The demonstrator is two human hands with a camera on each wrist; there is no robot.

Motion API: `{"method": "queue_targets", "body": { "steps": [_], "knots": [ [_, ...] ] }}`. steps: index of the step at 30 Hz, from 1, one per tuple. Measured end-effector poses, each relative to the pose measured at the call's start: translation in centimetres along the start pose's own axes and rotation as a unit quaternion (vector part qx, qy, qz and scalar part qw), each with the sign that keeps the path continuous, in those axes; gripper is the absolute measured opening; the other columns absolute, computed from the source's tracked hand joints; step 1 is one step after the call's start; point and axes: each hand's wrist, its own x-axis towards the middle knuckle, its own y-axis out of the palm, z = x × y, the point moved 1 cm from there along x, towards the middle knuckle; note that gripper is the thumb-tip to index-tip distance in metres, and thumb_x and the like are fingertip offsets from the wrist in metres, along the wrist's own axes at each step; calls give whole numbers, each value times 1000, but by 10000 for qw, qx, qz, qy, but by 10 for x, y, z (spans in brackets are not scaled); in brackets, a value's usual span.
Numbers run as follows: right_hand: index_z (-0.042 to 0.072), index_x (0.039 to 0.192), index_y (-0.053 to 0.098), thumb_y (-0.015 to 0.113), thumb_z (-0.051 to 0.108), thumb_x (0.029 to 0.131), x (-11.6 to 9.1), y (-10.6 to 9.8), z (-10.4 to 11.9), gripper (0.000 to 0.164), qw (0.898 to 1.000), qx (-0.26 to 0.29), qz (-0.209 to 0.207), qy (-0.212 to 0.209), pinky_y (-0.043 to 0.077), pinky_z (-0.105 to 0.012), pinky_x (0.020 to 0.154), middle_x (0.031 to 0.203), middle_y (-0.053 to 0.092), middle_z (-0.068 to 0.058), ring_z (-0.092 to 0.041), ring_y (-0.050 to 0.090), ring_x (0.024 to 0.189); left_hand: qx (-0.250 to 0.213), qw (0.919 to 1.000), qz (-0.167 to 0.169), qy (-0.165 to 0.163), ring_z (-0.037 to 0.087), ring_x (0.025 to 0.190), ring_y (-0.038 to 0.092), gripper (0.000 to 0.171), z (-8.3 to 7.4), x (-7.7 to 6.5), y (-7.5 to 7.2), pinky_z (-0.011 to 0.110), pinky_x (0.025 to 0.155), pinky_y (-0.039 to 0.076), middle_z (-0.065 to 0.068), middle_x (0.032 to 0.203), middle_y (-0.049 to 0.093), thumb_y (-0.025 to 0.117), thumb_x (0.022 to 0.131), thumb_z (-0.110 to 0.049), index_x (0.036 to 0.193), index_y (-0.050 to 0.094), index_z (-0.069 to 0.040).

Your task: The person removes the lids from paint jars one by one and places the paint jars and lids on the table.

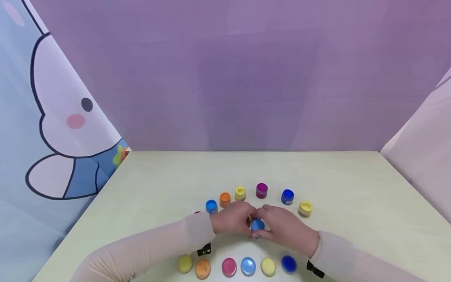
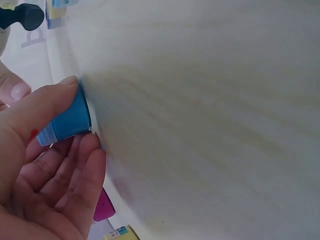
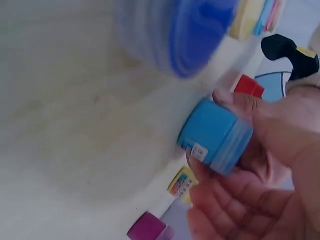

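Between both hands is a small blue paint jar (image 1: pixel 258 225) with a lighter, see-through band at one end. In the left wrist view, my left hand (image 1: pixel 234 217) has its thumb on one side of the blue jar (image 2: pixel 75 117) and curled fingers beneath. My right hand (image 1: pixel 284 227) grips the same jar (image 3: pixel 212 132) from the right, thumb on its upper side and fingertips under it, in the right wrist view. A small white label shows on its side. The fingertips of the two hands meet around it close over the table.
Beyond the hands, an arc of small jars includes an orange jar (image 1: pixel 225 199), a purple jar (image 1: pixel 261 190) and a dark blue jar (image 1: pixel 287 197). Nearer, a row holds a pink jar (image 1: pixel 229 267) and several others. A red jar (image 3: pixel 249 86) lies partly behind the left arm.
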Motion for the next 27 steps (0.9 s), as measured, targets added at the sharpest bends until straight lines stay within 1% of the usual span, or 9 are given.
{"method": "queue_targets", "body": {
  "steps": [4,9,12,15,18,20,22,24,27],
  "knots": [
    [11,90,59,70,36,76,1,4,3,30,9996,-19,-21,289,40,-21,54,67,46,9,-5,41,58,-57,10000,76,-4,2,65,51,37,1,0,1,16,61,43,-16,75,57,79,68,-17,103,66,-16],
    [10,88,59,72,28,75,1,4,8,26,9993,-115,65,348,38,-21,52,66,45,8,-5,40,56,-112,9999,95,-14,2,65,51,40,1,0,2,16,61,43,-16,74,57,80,67,-16,104,66,-16],
    [10,90,59,72,25,75,2,2,11,25,9992,-255,174,266,39,-20,52,68,46,8,-4,40,56,-63,10000,53,-18,2,65,51,38,1,-1,3,17,61,43,-15,72,57,80,65,-16,101,67,-16],
    [9,90,61,73,19,74,3,0,13,22,9986,-411,313,108,41,-19,55,72,50,6,-3,43,59,-38,10000,22,-15,3,64,51,37,1,-1,3,17,60,43,-15,71,56,81,64,-15,99,67,-16],
    [9,92,63,73,14,74,4,-3,14,22,9968,-691,394,-92,45,-18,60,81,57,3,-4,50,67,-76,10000,-33,2,4,64,51,37,0,0,1,17,61,43,-15,72,56,81,64,-15,98,67,-16],
    [10,93,63,72,10,74,3,-4,14,21,9959,-779,400,-231,46,-19,63,86,59,1,-5,52,72,-142,9999,-51,7,3,65,51,38,0,0,-1,17,62,43,-15,73,57,81,65,-14,100,67,-15],
    [11,96,63,71,7,74,2,-5,14,23,9961,-739,405,-276,46,-19,66,89,59,1,-7,53,75,-237,9997,-68,27,3,65,52,38,0,0,-2,17,62,43,-15,75,58,81,65,-13,100,67,-15],
    [11,98,63,71,5,73,0,-5,13,27,9972,-563,418,-277,46,-20,68,91,59,1,-7,54,78,-296,9995,-38,36,2,66,52,38,1,1,-1,17,63,43,-15,76,59,81,64,-13,100,67,-15],
    [11,99,62,73,11,74,-3,-5,11,27,9993,-176,324,-107,46,-20,67,88,57,4,-6,52,75,-264,9996,-27,55,2,65,52,37,2,1,0,17,62,43,-15,75,58,81,63,-14,98,67,-16]
  ]
}}
